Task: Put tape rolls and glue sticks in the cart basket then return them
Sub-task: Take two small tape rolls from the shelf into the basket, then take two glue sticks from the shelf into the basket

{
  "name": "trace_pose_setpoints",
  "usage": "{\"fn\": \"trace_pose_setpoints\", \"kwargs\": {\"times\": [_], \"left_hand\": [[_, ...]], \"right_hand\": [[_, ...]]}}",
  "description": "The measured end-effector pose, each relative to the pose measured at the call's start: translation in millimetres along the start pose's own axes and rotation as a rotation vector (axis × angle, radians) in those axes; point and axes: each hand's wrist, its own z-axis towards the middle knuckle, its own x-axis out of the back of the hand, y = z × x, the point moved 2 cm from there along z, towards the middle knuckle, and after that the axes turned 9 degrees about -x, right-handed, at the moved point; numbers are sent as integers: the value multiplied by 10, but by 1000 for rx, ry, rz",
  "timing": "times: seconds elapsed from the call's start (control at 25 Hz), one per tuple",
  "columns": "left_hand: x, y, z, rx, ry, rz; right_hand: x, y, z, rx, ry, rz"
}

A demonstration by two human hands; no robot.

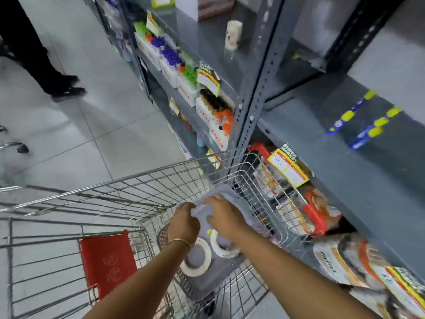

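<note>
A grey perforated basket (207,288) sits inside the wire shopping cart (128,180). Two white tape rolls (203,261) lie flat in it, the second one (220,248) partly under my right wrist. Both hands reach into the far end of the basket. My left hand (182,223) and my right hand (224,218) are curled over something there; blur hides what, if anything, they hold. Several glue sticks (365,122) with blue bodies and yellow caps lie on the grey shelf to the right.
Metal shelving (253,93) stands close on the right, with boxes of coloured-cap bottles (174,63) and packaged goods (322,215) below. The cart's red child-seat flap (107,261) is at the near end. Another person's legs (46,65) stand on the tiled floor, upper left.
</note>
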Motion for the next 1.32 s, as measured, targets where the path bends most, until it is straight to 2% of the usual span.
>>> {"fn": "trace_pose_setpoints", "kwargs": {"times": [0.12, 0.32, 0.52, 0.64, 0.76, 0.88, 1.04, 1.32], "left_hand": [[108, 873, -146, -232, 27, -24], [-102, 2271, -554, -654, -35, 29], [-573, 3361, -1210, -933, -139, -6], [-958, 3792, -1499, -1004, -271, 92], [-1233, 4142, -1658, -1078, -306, 193], [-1464, 4429, -1662, -1140, -304, 351], [-1722, 4572, -1570, -1156, -390, 561], [-1850, 4538, -1579, -1207, -256, 648]], "right_hand": [[676, 85, -530, 6, 156, 38], [1645, 632, -1476, -76, 400, 67], [2197, 1439, -2508, -293, 561, 139], [2365, 1903, -2936, -431, 631, 175], [2412, 2290, -3117, -541, 652, 120], [2374, 2551, -3092, -555, 631, 38], [2350, 2669, -3015, -546, 643, -150], [2219, 2751, -3059, -571, 702, -183]]}}
